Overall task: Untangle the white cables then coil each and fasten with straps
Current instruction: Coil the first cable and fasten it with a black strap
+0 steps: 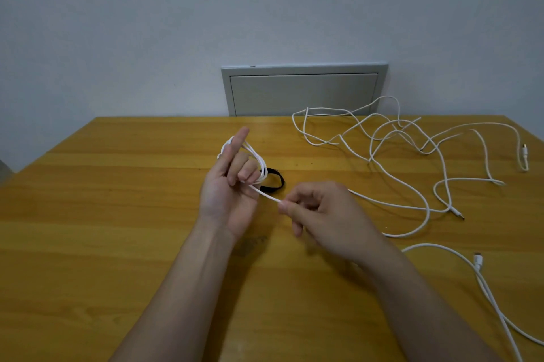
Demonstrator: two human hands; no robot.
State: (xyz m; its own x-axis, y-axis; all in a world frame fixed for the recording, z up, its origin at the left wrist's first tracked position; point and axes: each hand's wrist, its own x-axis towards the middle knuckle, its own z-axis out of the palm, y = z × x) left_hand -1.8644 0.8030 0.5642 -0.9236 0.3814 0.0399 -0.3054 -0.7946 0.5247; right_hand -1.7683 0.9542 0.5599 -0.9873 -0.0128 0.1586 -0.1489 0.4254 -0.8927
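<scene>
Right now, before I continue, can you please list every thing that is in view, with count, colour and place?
table: one, yellow-brown wood, under everything.
wound cable: one, white, looped on the left hand, running to the right hand.
loose cables: count unclear, white, tangled on the table's right side.
strap: one, black, on the table behind the left hand.
wall panel: one, grey, on the wall behind the table.
left hand: one, raised at centre, holds the loops.
right hand: one, beside it, pinches the wound cable.
</scene>
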